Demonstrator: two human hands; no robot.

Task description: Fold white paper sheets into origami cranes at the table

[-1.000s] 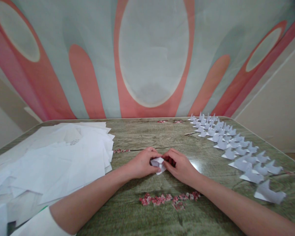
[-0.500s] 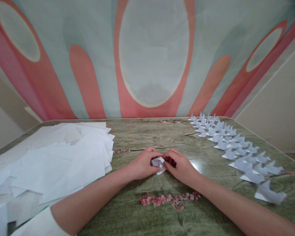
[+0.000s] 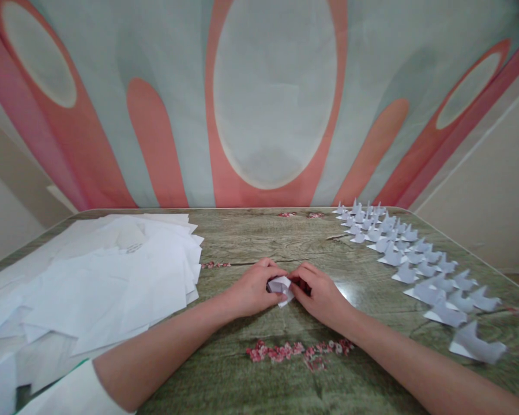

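Observation:
A small piece of folded white paper is held just above the middle of the table. My left hand grips its left side, thumb below and fingers above. On the other side, my right hand pinches the paper's right edge between thumb and fingertips. Parts of the paper are hidden behind the fingers. To the right stand rows of finished folded paper birds, white and with pointed tips.
A wide, messy pile of white paper sheets covers the table's left side. The wood-patterned table carries printed pink blossoms. Behind it rises a wall hanging with coral and grey shapes.
The view has shifted very slightly. Both hands keep the same hold on the folded paper, with hardly any visible movement.

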